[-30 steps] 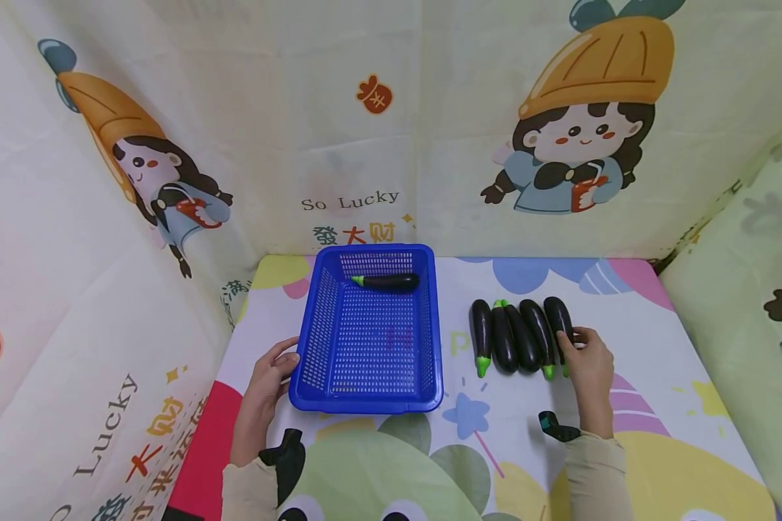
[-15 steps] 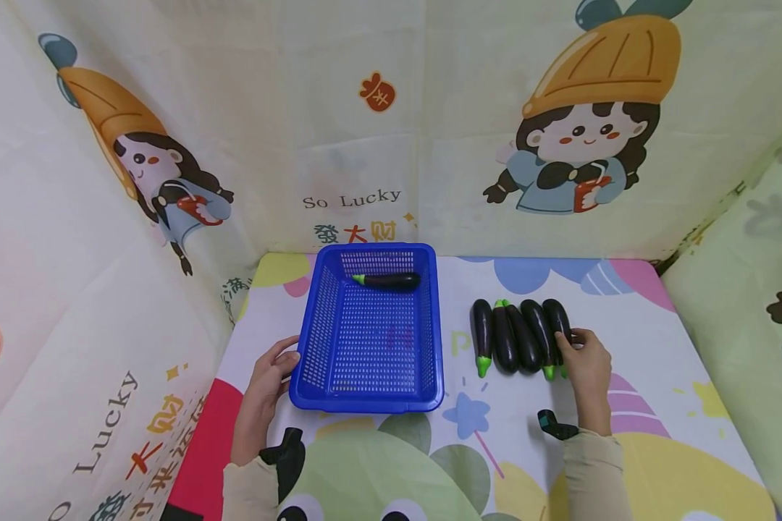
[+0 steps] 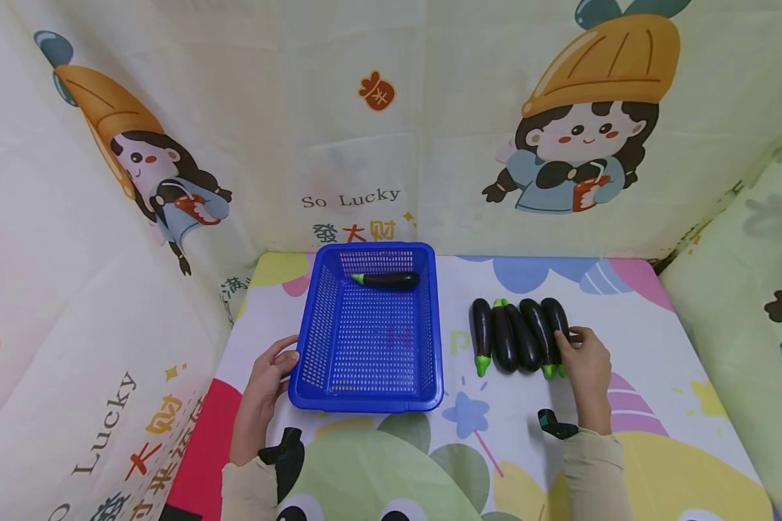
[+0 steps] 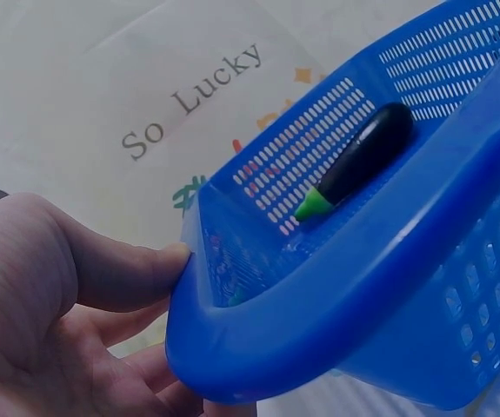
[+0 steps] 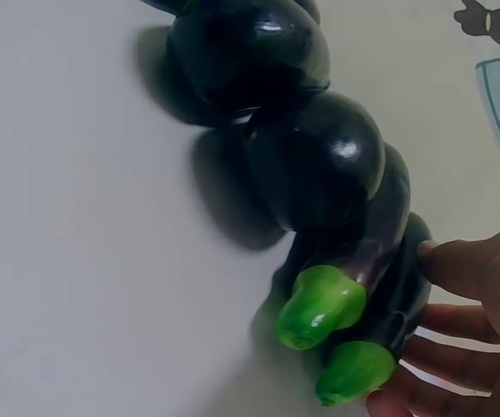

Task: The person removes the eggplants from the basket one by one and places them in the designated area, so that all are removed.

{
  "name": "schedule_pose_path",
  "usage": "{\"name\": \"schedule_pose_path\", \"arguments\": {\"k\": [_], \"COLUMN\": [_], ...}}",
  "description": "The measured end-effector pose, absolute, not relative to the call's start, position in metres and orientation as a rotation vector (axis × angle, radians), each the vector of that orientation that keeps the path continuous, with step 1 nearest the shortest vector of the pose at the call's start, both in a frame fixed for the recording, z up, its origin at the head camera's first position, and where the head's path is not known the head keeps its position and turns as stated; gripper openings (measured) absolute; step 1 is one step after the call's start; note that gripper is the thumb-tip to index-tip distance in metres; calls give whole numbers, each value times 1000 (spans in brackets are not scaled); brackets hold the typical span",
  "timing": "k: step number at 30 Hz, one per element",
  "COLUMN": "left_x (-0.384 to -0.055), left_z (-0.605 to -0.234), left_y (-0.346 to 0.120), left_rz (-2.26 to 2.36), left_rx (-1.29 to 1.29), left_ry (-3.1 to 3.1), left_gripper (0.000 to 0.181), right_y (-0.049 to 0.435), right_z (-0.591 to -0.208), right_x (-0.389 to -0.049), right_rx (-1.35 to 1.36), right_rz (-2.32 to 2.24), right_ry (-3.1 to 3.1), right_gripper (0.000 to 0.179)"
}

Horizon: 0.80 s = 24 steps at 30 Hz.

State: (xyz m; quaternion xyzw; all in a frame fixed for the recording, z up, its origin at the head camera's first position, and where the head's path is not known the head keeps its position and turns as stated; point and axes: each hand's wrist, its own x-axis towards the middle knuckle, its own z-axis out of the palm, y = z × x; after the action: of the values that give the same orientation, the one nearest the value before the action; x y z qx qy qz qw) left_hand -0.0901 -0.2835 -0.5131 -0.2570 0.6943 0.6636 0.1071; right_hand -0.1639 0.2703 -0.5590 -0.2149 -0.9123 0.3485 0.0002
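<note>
A blue plastic basket (image 3: 365, 402) with perforated walls stands left of centre in the head view. My left hand (image 3: 265, 387) holds its left rim, thumb on the edge and fingers below. Inside, by the far wall, lies one dark eggplant (image 3: 391, 281) with a green stem end. Several more eggplants (image 3: 504, 340) lie side by side to the right of the basket. My right hand (image 3: 586, 369) grips the rightmost eggplant (image 3: 553, 315) at its right side, close against its neighbour. In the right wrist view, the thumb (image 5: 463, 268) presses that eggplant from above while the other fingers reach its outer side.
A patterned cloth (image 3: 508, 449) covers the table. Printed fabric (image 3: 443, 166) hangs behind it as a back wall, with similar fabric on the left and right. The basket's far end sits near the back wall.
The rightmost eggplant has shifted slightly left, toward the others in the row, together with my right hand. My left hand and the basket stay in place.
</note>
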Motion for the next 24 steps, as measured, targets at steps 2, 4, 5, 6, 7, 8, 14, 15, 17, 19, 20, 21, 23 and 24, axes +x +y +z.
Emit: {"name": "schedule_pose_path", "arguments": {"k": [2,4,5,6,7,8,14,15,17,19,20,21,23,24], "left_x": [-90,-90,-90,-90,-90,-90,-89,-89,-89,-89,-89,-89,-89,-89], "left_z": [-513,-513,-513,-514,-514,-514,-514,-514,-514,-514,-513,-513,-513,-513], "left_y": [-283,-283,-283,-283,-283,-283,-282,-282,-283,-283,-283,-283,-283,-283], "left_rz": [1957,1960,1959,1957,1956,1954,1950,1949,1947,1944,1944,1944,1945,1946], "left_rx": [-759,-761,-763,-763,-764,-765,-768,-769,-765,-762,-761,-759,-756,-754], "left_ry": [2041,2038,2039,2040,2043,2046,2053,2052,2050,2050,2051,2050,2051,2051], "left_gripper": [47,47,47,47,47,47,47,47,47,47,47,47,47,47], "right_y": [271,271,271,271,270,270,262,259,253,245,241,237,228,223], "right_z": [-557,-554,-552,-550,-548,-546,-531,-528,-522,-516,-514,-512,-509,-507], "right_x": [-163,-162,-162,-162,-161,-161,-160,-161,-161,-162,-163,-163,-164,-165], "right_rx": [-665,-659,-661,-662,-664,-664,-632,-618,-595,-557,-532,-501,-434,-396], "right_rz": [1078,1057,1041,1027,1014,1002,982,984,990,998,1004,1006,1008,1007], "right_ry": [-2862,-2855,-2853,-2850,-2849,-2846,-2824,-2816,-2809,-2799,-2796,-2791,-2794,-2787], "right_gripper": [58,57,57,56,56,56,54,54,53,52,51,51,50,49]}}
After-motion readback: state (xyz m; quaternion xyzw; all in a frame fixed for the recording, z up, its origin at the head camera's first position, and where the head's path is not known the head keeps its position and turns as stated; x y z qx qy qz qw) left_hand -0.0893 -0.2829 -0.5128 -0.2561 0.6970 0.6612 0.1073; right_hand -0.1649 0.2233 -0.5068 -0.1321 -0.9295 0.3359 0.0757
